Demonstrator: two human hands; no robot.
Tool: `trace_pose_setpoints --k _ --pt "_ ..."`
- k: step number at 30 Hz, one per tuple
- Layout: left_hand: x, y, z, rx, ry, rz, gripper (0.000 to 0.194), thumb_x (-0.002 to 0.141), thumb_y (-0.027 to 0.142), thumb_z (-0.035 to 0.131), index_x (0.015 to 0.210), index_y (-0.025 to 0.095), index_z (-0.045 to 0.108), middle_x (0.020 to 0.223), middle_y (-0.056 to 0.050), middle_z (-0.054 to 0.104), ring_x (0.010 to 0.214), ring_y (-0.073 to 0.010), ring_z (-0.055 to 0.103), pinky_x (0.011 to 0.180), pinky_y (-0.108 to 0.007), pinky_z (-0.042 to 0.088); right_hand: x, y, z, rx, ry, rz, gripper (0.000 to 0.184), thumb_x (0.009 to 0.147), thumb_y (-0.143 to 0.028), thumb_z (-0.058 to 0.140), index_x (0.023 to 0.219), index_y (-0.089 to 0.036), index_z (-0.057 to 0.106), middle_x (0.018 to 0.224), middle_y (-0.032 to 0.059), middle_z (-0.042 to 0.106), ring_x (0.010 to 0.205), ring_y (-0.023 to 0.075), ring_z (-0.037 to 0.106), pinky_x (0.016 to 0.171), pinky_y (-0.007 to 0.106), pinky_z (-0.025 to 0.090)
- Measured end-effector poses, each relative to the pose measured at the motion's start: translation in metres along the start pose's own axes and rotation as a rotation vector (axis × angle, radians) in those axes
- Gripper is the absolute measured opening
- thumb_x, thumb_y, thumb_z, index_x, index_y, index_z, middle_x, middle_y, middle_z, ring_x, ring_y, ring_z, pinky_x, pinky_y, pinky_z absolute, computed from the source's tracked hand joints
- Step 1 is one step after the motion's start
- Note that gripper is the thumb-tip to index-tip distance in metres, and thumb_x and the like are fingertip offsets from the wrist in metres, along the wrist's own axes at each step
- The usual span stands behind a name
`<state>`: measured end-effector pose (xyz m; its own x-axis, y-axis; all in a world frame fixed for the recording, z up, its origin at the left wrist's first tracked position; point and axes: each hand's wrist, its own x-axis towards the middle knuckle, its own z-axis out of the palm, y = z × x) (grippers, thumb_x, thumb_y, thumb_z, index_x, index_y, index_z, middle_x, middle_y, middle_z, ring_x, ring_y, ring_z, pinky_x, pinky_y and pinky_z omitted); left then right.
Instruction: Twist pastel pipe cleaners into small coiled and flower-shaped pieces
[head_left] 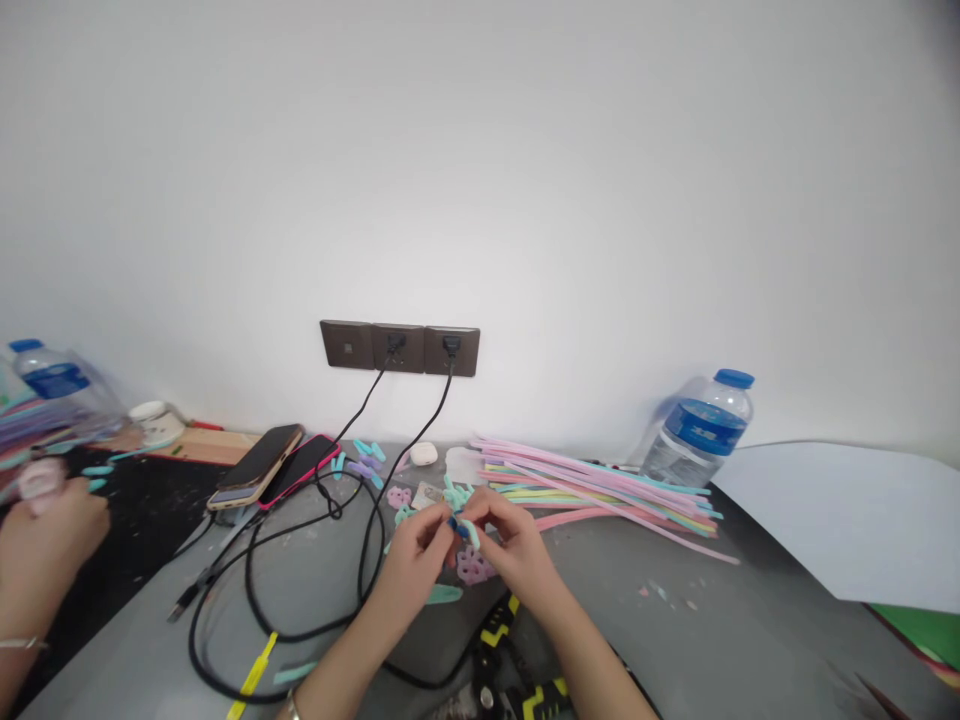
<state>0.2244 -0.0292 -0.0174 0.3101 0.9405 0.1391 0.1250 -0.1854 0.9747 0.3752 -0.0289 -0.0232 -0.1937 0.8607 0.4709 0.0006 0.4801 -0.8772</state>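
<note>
Grey tabletop (720, 630), pale mint strip (472, 537), rounded tip, between fingers (501, 510)

The held piece (472, 536) is pale mint, the 2 bottle caps (734, 378) blue.

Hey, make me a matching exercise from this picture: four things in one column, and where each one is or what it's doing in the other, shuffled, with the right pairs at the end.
Things:
1. Left hand and right hand
2. Black plugs
3. Pink-edged phone
4. Bundle of fuzzy sticks

Places or states:
A. Beside another phone
B. In the wall sockets
C. On the table, right of the hands
D. Meeting at a small mint piece

Pairs: 1-D, 2-B, 3-A, 4-C
</note>
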Motion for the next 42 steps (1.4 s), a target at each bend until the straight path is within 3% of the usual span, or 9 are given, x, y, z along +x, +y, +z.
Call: trace_pose_setpoints --k 7,16,23,28,36,42 --pt "0.000 0.001 -0.001 0.023 -0.004 0.058 0.031 0.088 0.035 0.044 0.061 0.019 0.041 0.054 0.005 0.039 0.051 -0.0101 0.038 0.051 -0.022 0.030 0.002 -0.001 -0.002 0.096 -0.026 0.028 0.019 0.090 -0.034 0.056 0.082 -0.019 0.066 0.077 0.0040 0.056 0.072 0.0175 0.054 0.067 0.030 0.043" --pt "-0.005 0.009 0.000 0.228 -0.014 0.160 0.029 0.090 0.026 0.041 0.062 0.018 0.045 0.057 0.003 0.046 0.055 -0.0120 0.045 0.054 -0.022 0.032 0.002 -0.002 -0.001 0.364 -0.047 0.268 0.027 0.078 -0.043 0.070 0.086 -0.020 0.059 0.071 -0.0002 0.058 0.062 0.0142 0.056 0.061 0.027 0.045" --pt "-0.004 0.007 0.000 0.264 -0.003 0.170 0.029 0.091 0.028 0.041 0.065 0.019 0.047 0.058 0.003 0.047 0.054 -0.0119 0.045 0.052 -0.022 0.030 0.004 0.000 -0.005 0.329 -0.024 0.196 0.021 0.078 -0.039 0.071 0.078 -0.019 0.062 0.074 0.0004 0.055 0.065 0.0141 0.053 0.062 0.027 0.044" --pt "-0.003 0.005 0.000 0.304 0.019 0.191 0.026 0.089 0.024 0.043 0.065 0.018 0.050 0.058 0.003 0.045 0.055 -0.0120 0.043 0.053 -0.022 0.030 0.004 -0.002 -0.008 0.298 -0.063 0.230 0.020 0.079 -0.037 0.071 0.079 -0.019 0.061 0.072 -0.0007 0.053 0.065 0.0132 0.050 0.061 0.024 0.041" --pt "-0.002 0.004 -0.003 0.293 -0.027 0.197 0.029 0.089 0.027 0.044 0.068 0.017 0.061 0.063 -0.001 0.059 0.061 -0.0142 0.051 0.059 -0.023 0.035 0.003 -0.005 -0.010 0.358 -0.138 0.281 0.023 0.078 -0.038 0.072 0.080 -0.019 0.059 0.068 -0.0021 0.055 0.063 0.0130 0.054 0.059 0.024 0.043" --pt "-0.001 0.004 -0.007 0.273 0.035 0.143 0.030 0.084 0.031 0.052 0.063 0.015 0.067 0.057 -0.002 0.062 0.054 -0.0129 0.048 0.053 -0.022 0.032 0.004 -0.001 -0.010 0.296 -0.098 0.217 0.022 0.075 -0.039 0.074 0.082 -0.019 0.068 0.072 0.0000 0.055 0.065 0.0139 0.054 0.059 0.025 0.045"
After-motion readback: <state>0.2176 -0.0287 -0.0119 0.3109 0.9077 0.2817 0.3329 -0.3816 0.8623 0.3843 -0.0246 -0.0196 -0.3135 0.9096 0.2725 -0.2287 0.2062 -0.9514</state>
